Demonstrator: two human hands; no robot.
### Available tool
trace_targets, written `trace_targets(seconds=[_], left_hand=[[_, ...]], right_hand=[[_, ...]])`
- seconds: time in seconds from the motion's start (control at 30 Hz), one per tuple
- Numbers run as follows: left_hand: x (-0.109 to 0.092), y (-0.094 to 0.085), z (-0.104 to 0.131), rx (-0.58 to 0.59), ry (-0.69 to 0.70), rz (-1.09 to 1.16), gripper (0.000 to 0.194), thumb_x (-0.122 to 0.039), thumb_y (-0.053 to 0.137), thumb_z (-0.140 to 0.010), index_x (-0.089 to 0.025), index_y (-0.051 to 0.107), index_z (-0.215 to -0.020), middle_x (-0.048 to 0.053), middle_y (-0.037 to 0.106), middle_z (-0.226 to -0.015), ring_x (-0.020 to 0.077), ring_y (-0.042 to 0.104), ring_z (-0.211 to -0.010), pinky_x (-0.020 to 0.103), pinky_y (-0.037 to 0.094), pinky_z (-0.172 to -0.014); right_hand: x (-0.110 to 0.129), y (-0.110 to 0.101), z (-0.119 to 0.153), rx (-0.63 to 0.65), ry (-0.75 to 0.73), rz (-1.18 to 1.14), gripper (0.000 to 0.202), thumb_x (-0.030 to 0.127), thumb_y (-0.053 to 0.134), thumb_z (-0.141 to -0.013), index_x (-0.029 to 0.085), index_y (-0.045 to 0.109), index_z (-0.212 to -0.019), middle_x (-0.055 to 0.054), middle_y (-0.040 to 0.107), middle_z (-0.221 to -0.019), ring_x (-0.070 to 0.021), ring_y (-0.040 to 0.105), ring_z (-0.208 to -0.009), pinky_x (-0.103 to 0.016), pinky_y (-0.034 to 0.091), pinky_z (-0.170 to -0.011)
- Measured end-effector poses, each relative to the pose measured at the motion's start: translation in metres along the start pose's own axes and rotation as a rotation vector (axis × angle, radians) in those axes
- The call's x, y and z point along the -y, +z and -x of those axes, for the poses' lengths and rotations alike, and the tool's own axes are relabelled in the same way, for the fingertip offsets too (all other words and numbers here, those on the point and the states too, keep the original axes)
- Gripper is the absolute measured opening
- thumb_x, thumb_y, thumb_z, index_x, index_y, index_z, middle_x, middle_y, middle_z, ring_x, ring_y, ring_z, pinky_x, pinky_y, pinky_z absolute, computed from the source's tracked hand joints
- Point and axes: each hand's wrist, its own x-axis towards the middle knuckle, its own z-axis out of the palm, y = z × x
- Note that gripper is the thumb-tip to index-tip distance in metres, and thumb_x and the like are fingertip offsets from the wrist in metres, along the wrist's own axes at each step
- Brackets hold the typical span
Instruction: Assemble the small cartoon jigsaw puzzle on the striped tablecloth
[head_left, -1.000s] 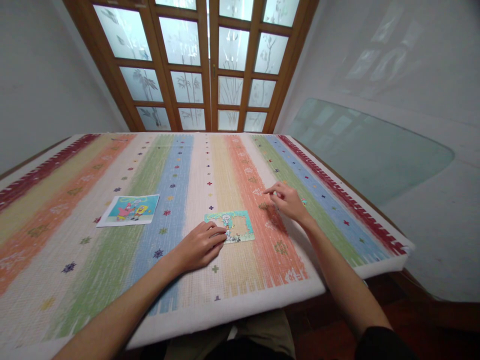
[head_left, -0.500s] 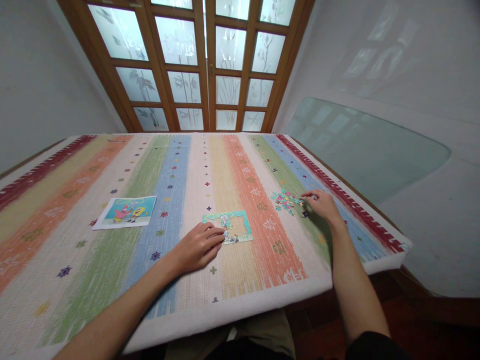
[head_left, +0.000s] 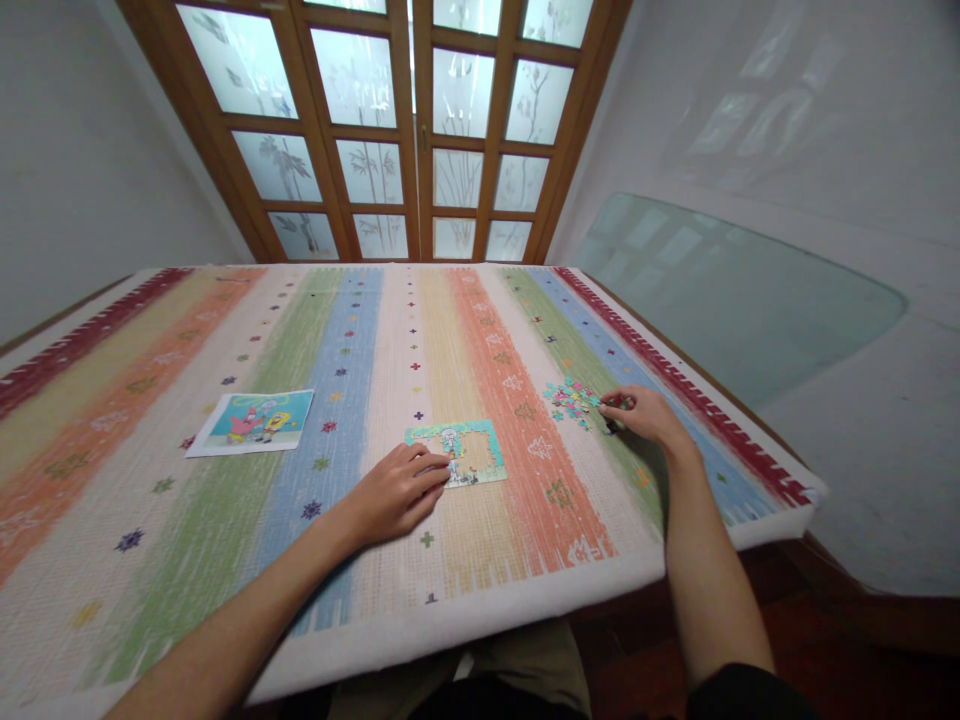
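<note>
A partly filled jigsaw puzzle (head_left: pixel 487 440) lies flat near the table's front, its border joined and bare tan backing showing inside. My left hand (head_left: pixel 405 490) rests over its left edge, fingers laid out loosely and flat, holding nothing. To the right is a heap of loose puzzle pieces (head_left: pixel 571 402), mostly teal with some pink and yellow. At the heap's right edge my right hand (head_left: pixel 643 415) is closed in a pinch, thumb against fingers, on what looks like a puzzle piece; the fingers hide most of it.
A printed cartoon picture (head_left: pixel 264 422) lies on white paper to the left. A striped, patterned cloth (head_left: pixel 322 560) covers the table up to its front edge. Wooden doors with frosted panes (head_left: pixel 367 170) stand beyond, and a pale wall (head_left: pixel 825 130) runs along the right.
My right hand has drawn slightly to the right and down, its fingers curling from an outstretched reach into a tighter pinch. My left hand and the jigsaw puzzle stay put.
</note>
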Motion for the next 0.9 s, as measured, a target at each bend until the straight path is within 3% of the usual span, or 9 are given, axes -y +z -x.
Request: trace_targets(seconds=[0.27,0.57,0.77,0.9], left_hand=[[-0.0008,-0.0015,-0.0013,-0.011,0.005,-0.010,0.022,-0.019,0.049,-0.104,-0.019,0.067,-0.116,0.009,0.074,-0.120,0.0246,0.065,-0.104,0.043,0.052,-0.090],[0.0008,0.0001,0.0003,0.007,0.000,-0.015,0.023,-0.019,0.048,-0.105,-0.018,0.067,-0.117,0.010,0.074,-0.121,0.0249,0.064,-0.105,0.044,0.052,-0.092],[0.0012,0.0002,0.0010,0.012,-0.005,-0.002,0.023,-0.019,0.049,-0.104,-0.019,0.067,-0.119,0.010,0.073,-0.122,0.0248,0.064,-0.106,0.044,0.052,-0.092],[0.0007,-0.0002,0.0007,0.006,0.000,-0.008,0.023,-0.019,0.050,-0.104,-0.019,0.067,-0.118,0.010,0.073,-0.122,0.0250,0.064,-0.106,0.044,0.052,-0.092]], right_hand=[[0.0037,-0.0026,0.0038,0.049,-0.019,-0.052,0.023,0.034,0.067,-0.068,0.019,0.078,-0.080,-0.007,0.075,-0.075,-0.0225,0.063,-0.069,-0.033,0.048,-0.066],[0.0063,-0.0049,0.0049,0.028,0.089,-0.044,0.022,0.041,0.071,-0.066,0.019,0.073,-0.067,-0.008,0.073,-0.069,-0.0247,0.065,-0.069,-0.034,0.047,-0.065],[0.0063,-0.0028,0.0044,0.020,0.097,-0.135,0.018,0.038,0.072,-0.063,0.020,0.070,-0.068,-0.007,0.072,-0.069,-0.0225,0.063,-0.066,-0.034,0.047,-0.064],[0.0086,-0.0026,0.0051,0.008,0.065,-0.241,0.025,0.045,0.075,-0.064,0.021,0.067,-0.067,-0.006,0.071,-0.069,-0.0221,0.063,-0.066,-0.034,0.048,-0.065]])
